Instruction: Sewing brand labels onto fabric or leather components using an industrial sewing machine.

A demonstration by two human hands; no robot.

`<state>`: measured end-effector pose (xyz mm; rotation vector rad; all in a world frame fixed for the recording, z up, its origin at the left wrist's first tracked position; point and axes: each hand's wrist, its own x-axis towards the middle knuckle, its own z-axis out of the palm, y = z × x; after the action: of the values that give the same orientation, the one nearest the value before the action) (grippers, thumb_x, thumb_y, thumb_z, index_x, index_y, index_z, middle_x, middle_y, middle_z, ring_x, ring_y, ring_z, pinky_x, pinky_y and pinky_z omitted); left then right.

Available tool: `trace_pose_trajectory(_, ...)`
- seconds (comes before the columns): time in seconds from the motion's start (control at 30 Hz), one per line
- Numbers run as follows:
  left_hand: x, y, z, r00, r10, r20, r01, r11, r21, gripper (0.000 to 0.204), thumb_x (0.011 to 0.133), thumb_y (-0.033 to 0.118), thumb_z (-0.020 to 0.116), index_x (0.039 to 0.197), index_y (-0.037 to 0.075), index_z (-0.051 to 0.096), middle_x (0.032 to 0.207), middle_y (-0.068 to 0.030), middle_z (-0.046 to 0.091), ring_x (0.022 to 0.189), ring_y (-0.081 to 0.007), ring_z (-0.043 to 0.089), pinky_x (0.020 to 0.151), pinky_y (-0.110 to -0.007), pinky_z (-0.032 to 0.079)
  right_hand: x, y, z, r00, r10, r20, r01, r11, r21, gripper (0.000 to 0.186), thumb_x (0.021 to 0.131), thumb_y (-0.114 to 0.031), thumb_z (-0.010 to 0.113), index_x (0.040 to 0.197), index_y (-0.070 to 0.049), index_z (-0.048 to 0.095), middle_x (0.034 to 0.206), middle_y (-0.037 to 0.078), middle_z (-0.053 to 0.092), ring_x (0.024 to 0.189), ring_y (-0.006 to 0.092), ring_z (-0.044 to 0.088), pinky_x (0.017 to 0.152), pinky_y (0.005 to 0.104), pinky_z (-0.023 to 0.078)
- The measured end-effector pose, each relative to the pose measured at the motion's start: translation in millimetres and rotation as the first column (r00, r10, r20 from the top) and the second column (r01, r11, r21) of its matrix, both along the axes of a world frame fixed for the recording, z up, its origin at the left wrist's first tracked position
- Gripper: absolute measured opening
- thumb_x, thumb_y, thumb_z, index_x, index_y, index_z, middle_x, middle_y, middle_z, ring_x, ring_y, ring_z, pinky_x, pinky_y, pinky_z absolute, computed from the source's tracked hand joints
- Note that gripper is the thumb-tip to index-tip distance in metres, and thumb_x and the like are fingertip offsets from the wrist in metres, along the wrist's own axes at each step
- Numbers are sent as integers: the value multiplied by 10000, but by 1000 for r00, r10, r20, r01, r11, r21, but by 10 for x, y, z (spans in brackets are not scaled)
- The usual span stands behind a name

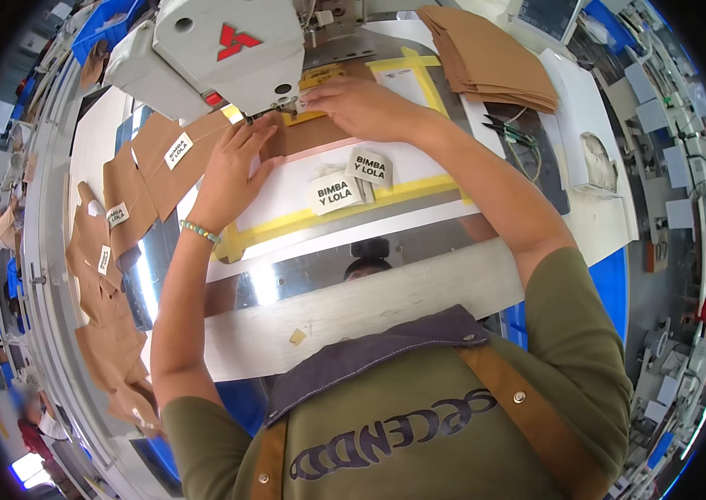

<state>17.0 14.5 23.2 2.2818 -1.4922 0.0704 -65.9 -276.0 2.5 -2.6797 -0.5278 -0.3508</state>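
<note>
We press a flat tan leather piece (299,133) under the sewing machine (219,46) on the desk (369,304), left hand (232,171) splayed open upon it, right hand (361,107) pinching its far edge, white fabric labels (351,179) just beside.

Your worktop (369,312) is pale, with a shiny metal plate let into it. On it lie a white sheet (319,218) edged in yellow tape, two loose labels (351,182), a stack of brown pieces (490,58) at the far right, and a chain of labelled brown pieces (132,187) trailing off left.
</note>
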Motion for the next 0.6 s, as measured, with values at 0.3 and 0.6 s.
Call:
trace_pose_trajectory(0.3,16,-35,-89,998,-7,56,7,1000,0,502,998,199,752,1444,-6,642,1593,-147,595,1429,-427,531,1222,-481,435,-283,-629,159,954,-211,213,126,927,354,296,1063,-197,630,1306,-97,767,1412,59,730,1310,285,666,1110,411,539)
trace_pose_trajectory(0.6,-9,-104,-87,1000,12,16,-12,999,-39,503,999,194,754,1454,17,637,1531,-168,634,1405,-403,558,1197,-485,448,-215,-1026,26,888,-440,-134,387,557,735,271,1080,-170,628,1267,-68,795,1172,56,790,1033,112,699,969,310,583)
